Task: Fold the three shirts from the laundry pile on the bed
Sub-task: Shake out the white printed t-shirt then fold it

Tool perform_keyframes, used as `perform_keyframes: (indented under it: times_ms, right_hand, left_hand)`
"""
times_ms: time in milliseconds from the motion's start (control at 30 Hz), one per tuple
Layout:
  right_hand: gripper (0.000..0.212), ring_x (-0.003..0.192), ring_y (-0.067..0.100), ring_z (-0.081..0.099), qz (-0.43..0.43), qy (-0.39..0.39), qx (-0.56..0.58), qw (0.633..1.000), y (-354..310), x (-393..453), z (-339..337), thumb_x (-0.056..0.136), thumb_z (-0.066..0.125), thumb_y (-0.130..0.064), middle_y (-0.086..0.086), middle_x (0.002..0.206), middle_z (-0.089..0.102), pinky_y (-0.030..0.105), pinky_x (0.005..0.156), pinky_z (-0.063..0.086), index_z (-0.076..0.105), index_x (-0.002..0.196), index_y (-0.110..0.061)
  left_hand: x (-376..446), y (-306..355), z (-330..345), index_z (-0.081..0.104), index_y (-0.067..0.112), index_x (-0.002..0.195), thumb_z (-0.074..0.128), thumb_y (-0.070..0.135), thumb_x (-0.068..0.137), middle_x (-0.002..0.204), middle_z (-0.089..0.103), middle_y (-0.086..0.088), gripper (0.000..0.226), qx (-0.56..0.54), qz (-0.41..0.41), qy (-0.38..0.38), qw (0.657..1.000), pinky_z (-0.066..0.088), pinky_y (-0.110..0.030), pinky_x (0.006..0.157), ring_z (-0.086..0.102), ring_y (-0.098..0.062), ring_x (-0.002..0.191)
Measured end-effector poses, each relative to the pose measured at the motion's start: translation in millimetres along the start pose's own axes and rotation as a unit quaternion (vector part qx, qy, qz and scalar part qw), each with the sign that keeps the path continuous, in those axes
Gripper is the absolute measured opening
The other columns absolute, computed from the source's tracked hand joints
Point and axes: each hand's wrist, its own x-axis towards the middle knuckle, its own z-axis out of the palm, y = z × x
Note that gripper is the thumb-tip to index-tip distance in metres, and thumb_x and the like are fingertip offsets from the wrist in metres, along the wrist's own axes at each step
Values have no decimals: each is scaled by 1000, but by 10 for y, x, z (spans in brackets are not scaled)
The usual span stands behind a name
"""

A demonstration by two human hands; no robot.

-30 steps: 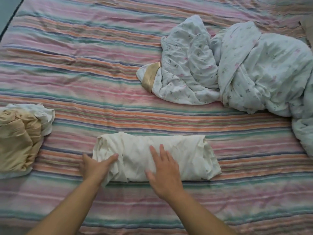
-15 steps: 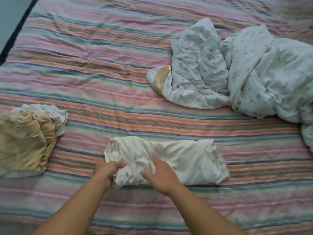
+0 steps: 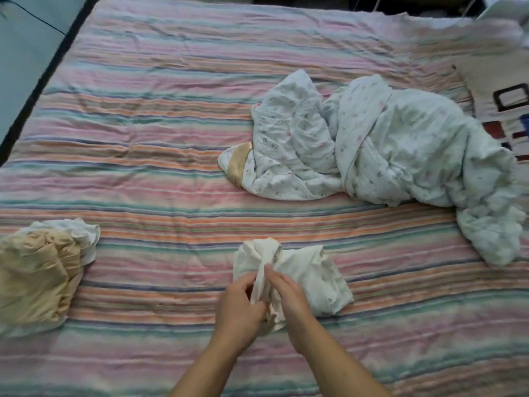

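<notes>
1. The left hand [image 3: 239, 309] and right hand [image 3: 289, 302] are pinching a raised fold of the cream shirt [image 3: 309, 277], fingers closed on it.
2. The shirt is lying on the striped bedspread [image 3: 160, 156] near the front edge.
3. Apparently 2 folded garments [image 3: 37, 279] are sitting far left.

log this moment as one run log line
step: folding cream shirt | hands: left hand, right hand gripping it | folded pile: at left

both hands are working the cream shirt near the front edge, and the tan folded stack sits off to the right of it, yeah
Not quite. The head view shows the tan folded stack to the left of the cream shirt, not the right. Both the left hand and right hand are indeed on that shirt.
</notes>
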Motion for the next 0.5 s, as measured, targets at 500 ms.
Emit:
perform_keyframes:
  times_ms: [500]
  right_hand:
    - [20,77,23,69,-13,79,-52,995,-80,228,-1330,97,58,-15,7,94,75,27,52,52,69,113,-13]
  left_hand:
    - [89,42,936,41,30,140,55,-14,85,124,65,-1,72,-163,-29,-125,978,52,-24,91,59,-8,117]
